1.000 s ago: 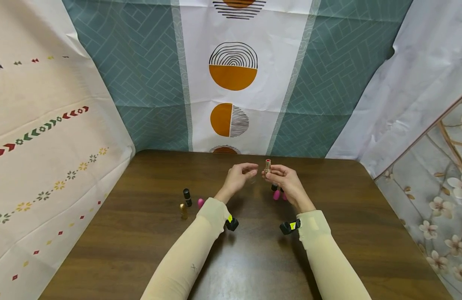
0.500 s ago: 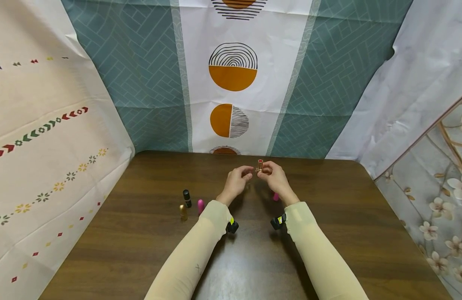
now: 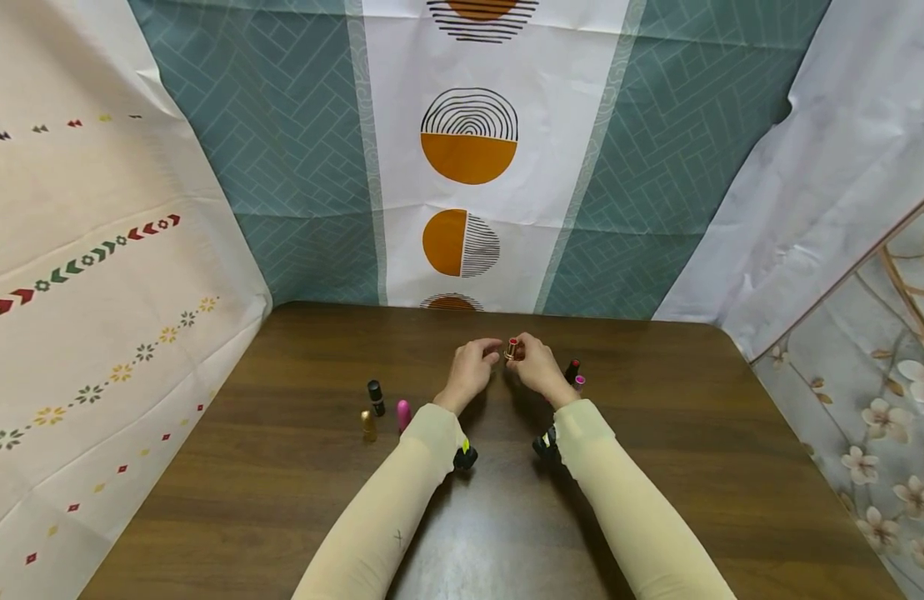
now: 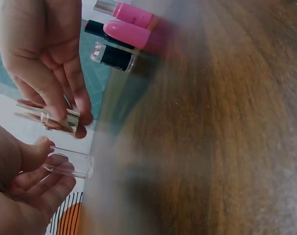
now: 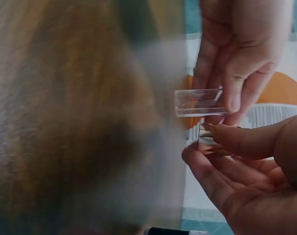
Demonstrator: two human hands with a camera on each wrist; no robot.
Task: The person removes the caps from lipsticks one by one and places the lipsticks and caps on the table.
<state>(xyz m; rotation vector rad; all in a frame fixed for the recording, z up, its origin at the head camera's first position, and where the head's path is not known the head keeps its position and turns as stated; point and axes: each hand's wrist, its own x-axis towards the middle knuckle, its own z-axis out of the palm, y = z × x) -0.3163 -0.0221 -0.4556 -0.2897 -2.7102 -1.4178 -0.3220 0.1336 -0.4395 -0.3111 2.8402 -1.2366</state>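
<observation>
My right hand (image 3: 536,367) pinches a gold lipstick tube (image 3: 511,348) upright between thumb and fingers, its red tip facing up in the head view. Close by on the left, my left hand (image 3: 467,373) holds a clear cap, which barely shows in the head view. In the left wrist view the see-through cap (image 4: 79,163) sits between the left thumb and fingers, its end pointing down to the table. Seen from the right wrist, the clear cap (image 5: 199,102) is beside the gold base (image 5: 207,138), both near the tabletop.
Left of the left forearm stand a black tube (image 3: 376,398), a gold rounded piece (image 3: 368,426) and a pink rounded piece (image 3: 404,414). Beside the right wrist are a red-tipped black lipstick (image 3: 572,372) and a pink one (image 3: 579,382). Patterned cloth (image 3: 469,158) hangs behind the table.
My right hand has moved left and lower with the lipstick, closer to the left hand. The left hand has dropped slightly. Lipsticks by the right wrist show their tops now.
</observation>
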